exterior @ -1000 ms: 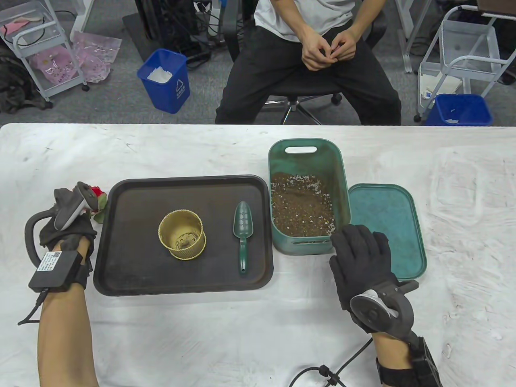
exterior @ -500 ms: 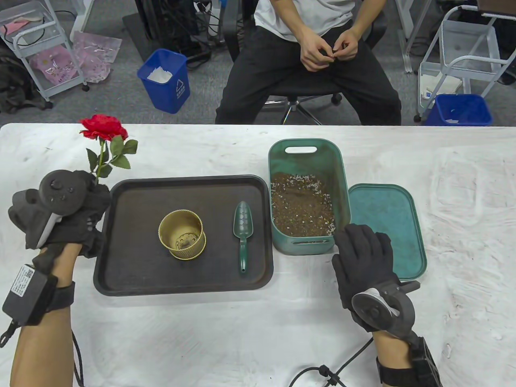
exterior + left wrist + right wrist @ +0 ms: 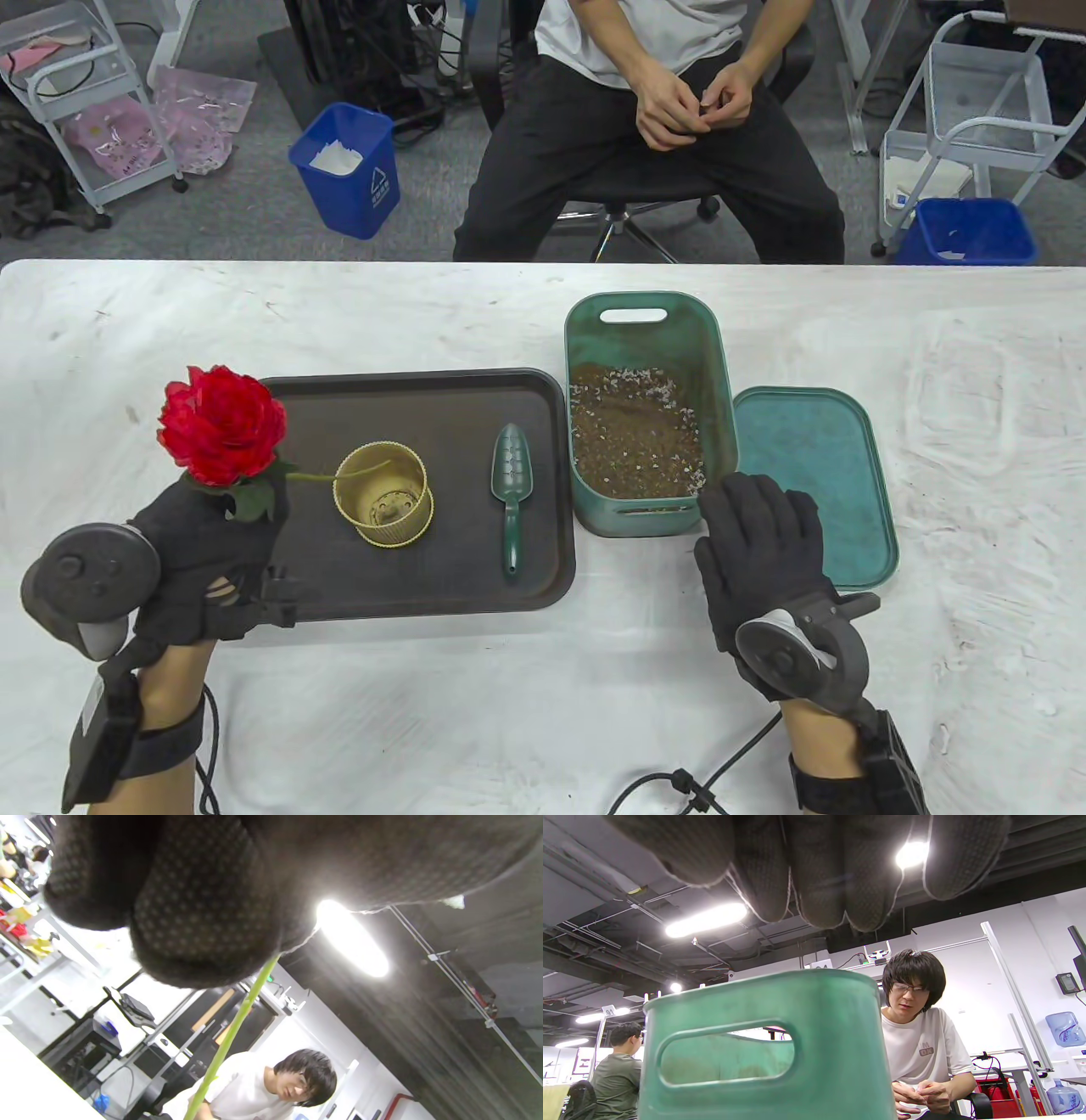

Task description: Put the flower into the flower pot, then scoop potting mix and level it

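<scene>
My left hand (image 3: 222,543) grips a red rose (image 3: 222,426) just below its bloom, over the left edge of the black tray (image 3: 297,594). The green stem (image 3: 335,474) runs right from the hand to the rim of the yellow flower pot (image 3: 383,494), which stands upright on the tray. In the left wrist view the stem (image 3: 229,1039) comes out from under my gloved fingers (image 3: 203,899). A green scoop (image 3: 511,497) lies on the tray, right of the pot. My right hand (image 3: 759,543) rests flat on the table at the near right corner of the green bin (image 3: 721,373) of potting mix (image 3: 632,433).
The bin's green lid (image 3: 814,475) lies flat to its right, partly under my right hand. In the right wrist view the bin's handle wall (image 3: 755,1052) stands close ahead. A person (image 3: 653,110) sits across the table. A white cloth (image 3: 509,705) covers the table.
My left hand lifted the rose off the table left of the tray, swung it upright, then carried it nearer and rightward, laying the stem toward the pot. My right hand stayed put.
</scene>
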